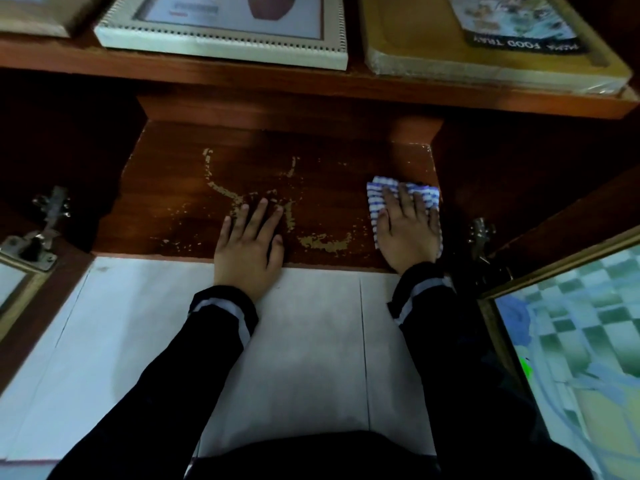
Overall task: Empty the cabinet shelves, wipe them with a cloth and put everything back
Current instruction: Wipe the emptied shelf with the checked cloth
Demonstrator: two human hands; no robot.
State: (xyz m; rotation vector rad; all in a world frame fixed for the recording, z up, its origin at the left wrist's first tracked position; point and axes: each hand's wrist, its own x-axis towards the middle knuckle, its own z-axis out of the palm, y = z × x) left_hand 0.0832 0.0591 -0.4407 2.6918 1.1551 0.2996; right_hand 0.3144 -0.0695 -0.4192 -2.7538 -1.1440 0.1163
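A person kneels on the white tiled floor with both arms reaching onto the lower shelf, a dark wooden board marked by pale, flaked patches across its middle. One cloth, striped blue and white, lies at the right end of that shelf, close to the side wall. The right hand presses down on it with fingers straight and spread, so the cloth shows only around the fingertips and along both sides of the palm; nothing is gripped or pinched. The left hand rests flat on the bare wood near the shelf's front edge, fingers extended and slightly fanned, holding nothing. It is well apart from the cloth.

Two dark sleeves, each banded with a pale stripe at the cuff, run back toward the camera.

The upper shelf carries three items lying flat: a white beaded picture frame in the middle, the corner of a second frame at far left, and one yellowish food tray in clear wrap at right, its printed label reading upside down.

Two metal hinges show, one on the left and one on the right. Both glazed doors stand open, the left door barely in view, the right door showing a green checked pattern in its pane.
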